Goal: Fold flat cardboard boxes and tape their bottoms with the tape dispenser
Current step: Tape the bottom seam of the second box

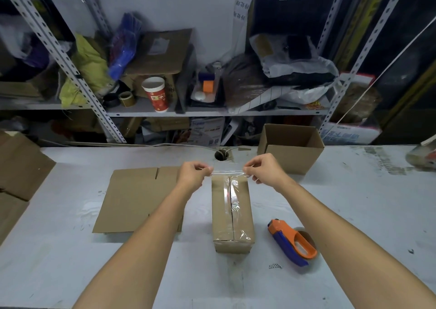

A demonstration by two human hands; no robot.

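Note:
A folded cardboard box (232, 216) stands bottom-up in the middle of the white table (70, 261), with clear tape running along its centre seam. Above the box's far edge a short strip of clear tape (227, 172) is stretched sideways. My left hand (194, 175) pinches its left end and my right hand (265, 170) pinches its right end. The orange and blue tape dispenser (293, 241) lies on the table to the right of the box, held by neither hand. Flat cardboard boxes (136, 197) lie in a stack to the left of it.
An open-topped folded box (292, 150) stands at the back right. More cardboard (18, 167) is stacked at the left edge. A cable hole (221, 155) sits behind the hands. Cluttered metal shelves (165, 113) with a red paper cup (155, 94) rise behind the table.

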